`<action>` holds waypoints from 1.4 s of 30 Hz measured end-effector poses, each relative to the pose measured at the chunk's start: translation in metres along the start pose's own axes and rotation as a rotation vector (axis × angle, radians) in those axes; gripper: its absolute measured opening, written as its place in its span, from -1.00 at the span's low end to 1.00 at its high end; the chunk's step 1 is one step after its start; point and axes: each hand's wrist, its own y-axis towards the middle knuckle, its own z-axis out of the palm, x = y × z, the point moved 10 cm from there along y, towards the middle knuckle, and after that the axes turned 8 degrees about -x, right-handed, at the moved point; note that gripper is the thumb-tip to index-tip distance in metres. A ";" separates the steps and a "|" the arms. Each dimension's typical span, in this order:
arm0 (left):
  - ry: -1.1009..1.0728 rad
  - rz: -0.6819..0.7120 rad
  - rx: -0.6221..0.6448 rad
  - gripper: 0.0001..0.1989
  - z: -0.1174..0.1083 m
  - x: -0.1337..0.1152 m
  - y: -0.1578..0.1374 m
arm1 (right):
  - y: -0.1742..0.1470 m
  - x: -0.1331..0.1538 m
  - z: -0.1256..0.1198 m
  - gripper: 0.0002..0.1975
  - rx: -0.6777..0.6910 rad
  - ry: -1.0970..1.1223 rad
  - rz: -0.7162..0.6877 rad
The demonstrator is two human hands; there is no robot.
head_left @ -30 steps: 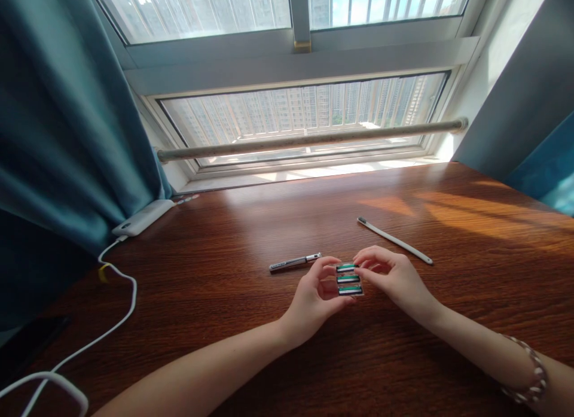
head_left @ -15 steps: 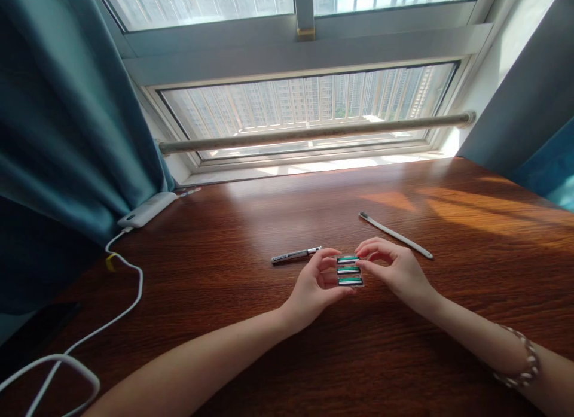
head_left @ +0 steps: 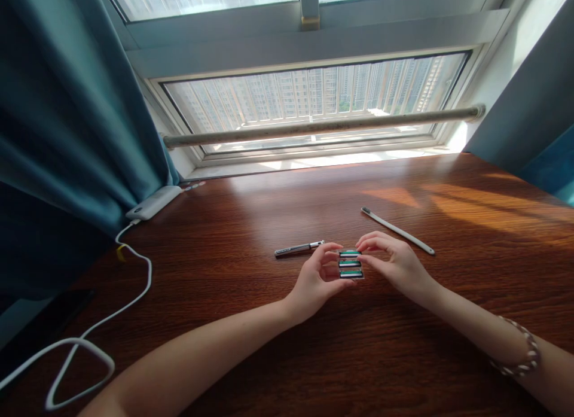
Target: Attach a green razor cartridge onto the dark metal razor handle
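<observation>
**A:** What sits between the two hands at the middle of the wooden desk (head_left: 251,225)?

**B:** A small cartridge holder (head_left: 350,264) with three razor-blade cartridges stacked one behind the other, each with a green strip and pale metal edges. The left hand (head_left: 316,282) pinches its left side between thumb and fingertips; the right hand (head_left: 394,264) pinches its right side the same way, fingers curled. It appears to be held just above the desk, though whether it touches the wood cannot be told.

**A:** And close by?

**B:** A razor handle (head_left: 298,248), dark with a silver tip, lies just beyond the left hand, apart from the holder. A slim white toothbrush (head_left: 397,230) lies aslant beyond the right hand, near but not touching it.

**A:** Where are the edges, and where is there room?

**B:** The desk's far edge meets the window sill (head_left: 314,161), under a horizontal rail (head_left: 323,127). Bare wood stretches between the hands and the sill, and to the right, where sunlight falls. At far left a white power bank (head_left: 155,202) rests against the teal curtain (head_left: 67,106), its white cable (head_left: 130,267) looping along the desk, well apart from the hands. A beaded bracelet (head_left: 522,354) circles the right wrist.
</observation>
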 end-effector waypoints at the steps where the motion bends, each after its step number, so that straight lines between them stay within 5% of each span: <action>1: -0.001 -0.001 0.002 -0.45 0.000 0.000 0.000 | 0.001 -0.001 0.000 -0.91 0.012 0.008 0.003; 31: 0.061 0.023 0.032 -0.49 0.005 -0.002 -0.003 | -0.008 0.003 -0.005 -0.85 -0.096 0.017 0.062; 42: 0.019 0.003 0.016 -0.47 0.002 -0.001 0.000 | -0.009 0.021 -0.011 -0.80 -0.153 -0.154 -0.148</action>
